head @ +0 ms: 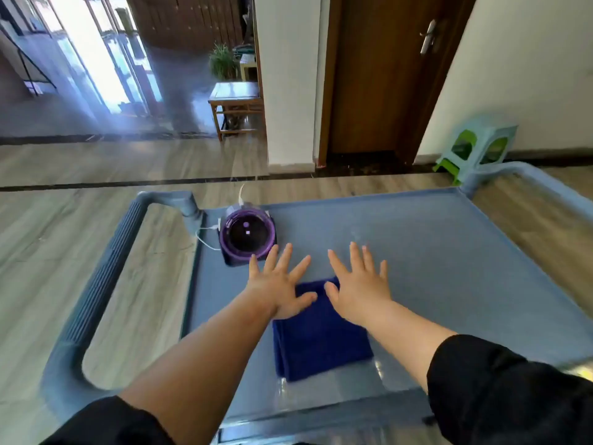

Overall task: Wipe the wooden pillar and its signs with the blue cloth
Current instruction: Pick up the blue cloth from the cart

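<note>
A folded dark blue cloth (321, 335) lies flat on the top tray of a grey-blue cart (449, 252), near its front edge. My left hand (279, 284) is spread flat with fingers apart over the cloth's far left corner, holding nothing. My right hand (359, 284) is spread the same way over the far right corner, also holding nothing. Whether the palms touch the cloth I cannot tell. A wooden pillar with signs is not in view.
A round purple device (247, 236) with a white cable sits at the tray's far left corner. The cart handle (96, 284) runs along the left. Ahead stand a white wall column (288, 91), a brown door (385, 75), a wooden side table (236, 104) and stacked plastic stools (478, 146).
</note>
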Motion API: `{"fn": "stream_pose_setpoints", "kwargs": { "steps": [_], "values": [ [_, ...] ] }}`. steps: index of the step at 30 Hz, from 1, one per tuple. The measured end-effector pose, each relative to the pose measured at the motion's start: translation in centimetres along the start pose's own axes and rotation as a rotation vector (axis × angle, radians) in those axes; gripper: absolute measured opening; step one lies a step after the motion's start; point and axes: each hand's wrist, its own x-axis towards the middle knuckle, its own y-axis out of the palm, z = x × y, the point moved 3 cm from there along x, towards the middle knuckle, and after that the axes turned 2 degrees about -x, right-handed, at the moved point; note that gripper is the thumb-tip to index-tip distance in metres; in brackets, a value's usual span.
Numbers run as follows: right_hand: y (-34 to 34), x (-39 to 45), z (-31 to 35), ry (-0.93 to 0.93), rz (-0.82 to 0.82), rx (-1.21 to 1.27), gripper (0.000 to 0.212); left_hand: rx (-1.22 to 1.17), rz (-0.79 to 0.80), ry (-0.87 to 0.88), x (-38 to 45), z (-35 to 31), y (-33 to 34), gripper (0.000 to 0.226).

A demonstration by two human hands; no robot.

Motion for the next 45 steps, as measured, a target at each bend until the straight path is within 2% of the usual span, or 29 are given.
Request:
{"fn": "stream_pose_setpoints", "kwargs": {
  "steps": [3, 6, 10, 14, 16, 18, 19, 21, 24, 26, 28, 31, 34, 37, 40, 45],
  "values": [
    [3.4, -1.3, 0.1, 0.007, 0.167, -0.014, 0.069, 0.017, 0.17, 0.028, -1.1, -0.2, 3.8, 0.081],
    [5.2, -2.0, -0.3, 0.072, 0.272, 0.05, 0.069, 0.009, 0.197, 0.042, -1.4, -0.2, 5.8, 0.08],
    [4.6, -1.4, -0.4, 0.112, 0.197, 0.088, 0.061, -0.085, 0.095, 0.014, -0.6, -0.1, 5.1, 0.067],
    [4.5, -0.5, -0.2, 0.251, 0.197, 0.407, 0.067, -0.141, 0.084, -0.028, 0.1, 0.3, 4.5, 0.066],
    [4.4, -0.1, -0.5, 0.333, 0.237, 0.529, 0.055, -0.192, 0.085, -0.067, 0.2, 0.3, 4.5, 0.064],
    [4.2, 0.0, -0.9, 0.342, 0.306, 0.577, 0.029, -0.246, 0.099, -0.101, 0.3, 0.1, 4.5, 0.053],
    [3.9, 0.1, -1.0, 0.326, 0.327, 0.604, 0.016, -0.259, 0.114, -0.11, 0.3, 0.1, 4.5, 0.043],
    [2.8, 0.0, -1.1, 0.281, 0.337, 0.698, 0.011, -0.256, 0.143, -0.097, 0.4, 0.1, 4.3, 0.019],
    [0.6, 0.0, -1.5, 0.211, 0.313, 0.779, 0.021, -0.354, 0.163, -0.055, 0.3, 0.1, 3.3, 0.008],
    [-1.2, 0.1, -1.8, 0.151, 0.309, 0.807, 0.022, -0.433, 0.133, -0.017, 0.4, 0.1, 2.0, 0.011],
    [-3.2, 0.1, -2.4, 0.111, 0.289, 0.884, 0.023, -0.571, 0.108, 0.012, 0.6, 0.0, 0.4, 0.023],
    [-6.7, 0.7, -3.8, 0.086, 0.263, 1.002, 0.037, -0.834, 0.057, 0.117, 1.1, -0.7, -2.6, 0.027],
    [-11.1, 1.0, -5.5, 0.046, 0.177, 0.95, 0.041, -0.934, 0.033, 0.244, 1.1, -2.4, -7.0, 0.026],
    [-15.7, 1.3, -7.2, -0.002, 0.073, 0.882, 0.032, -1.037, -0.002, 0.324, 1.0, -4.3, -11.7, 0.032],
    [-20.4, 0.8, -8.5, -0.078, -0.027, 0.843, 0.026, -1.092, -0.057, 0.386, 0.9, -5.5, -16.2, 0.035],
    [-27.1, 0.4, -8.3, -0.185, -0.169, 0.846, 0.025, -0.929, -0.242, 0.441, 0.2, -5.4, -24.4, 0.03]
  ]
}}
